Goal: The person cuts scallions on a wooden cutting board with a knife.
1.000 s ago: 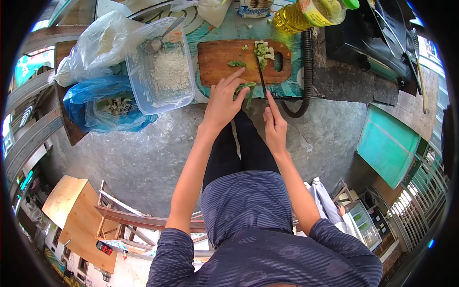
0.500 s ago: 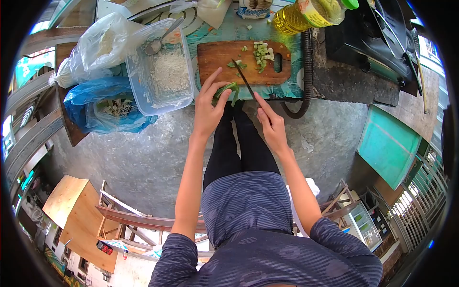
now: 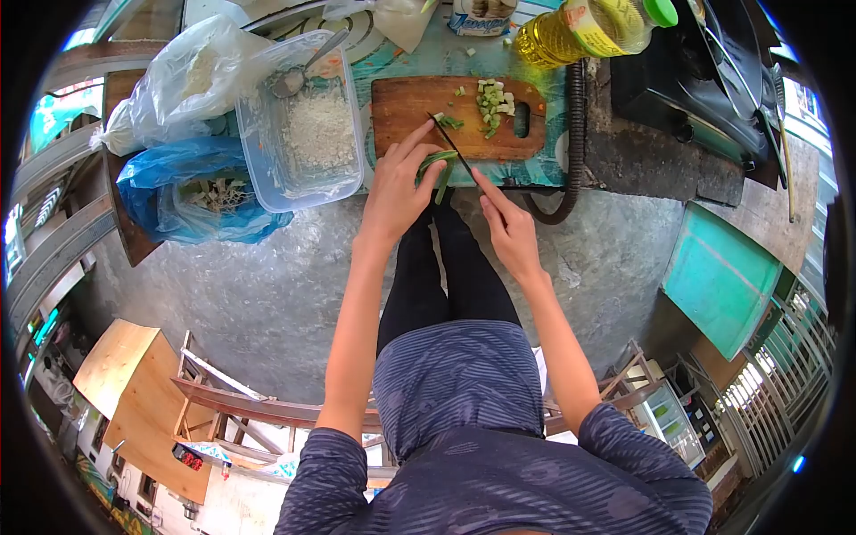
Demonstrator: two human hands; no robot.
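My left hand [image 3: 401, 189] is closed around green onion leaves [image 3: 441, 178] at the front edge of a wooden cutting board [image 3: 401, 98]. Its index finger reaches toward the tip of a dark-bladed knife [image 3: 457, 150]. My right hand [image 3: 506, 223] grips the knife's handle, and the blade slants up and left over the board, beside the leaves. A few chopped green pieces lie near the blade tip. A larger pile of chopped pale-green pieces [image 3: 492, 102] sits near the board's handle hole.
Left of the board stands a clear plastic tub [image 3: 357, 134] with white flour [image 3: 316, 134] and a spoon [image 3: 328, 49]. Beyond it are a knotted plastic bag [image 3: 169, 89] and a blue bag [image 3: 147, 192] holding rooted stalks. An oil bottle [image 3: 580, 36] and black stove [image 3: 687, 98] are at right.
My left hand has shifted slightly up and right, its index finger now closer to the knife tip. The knife has moved slightly, still in my right hand.
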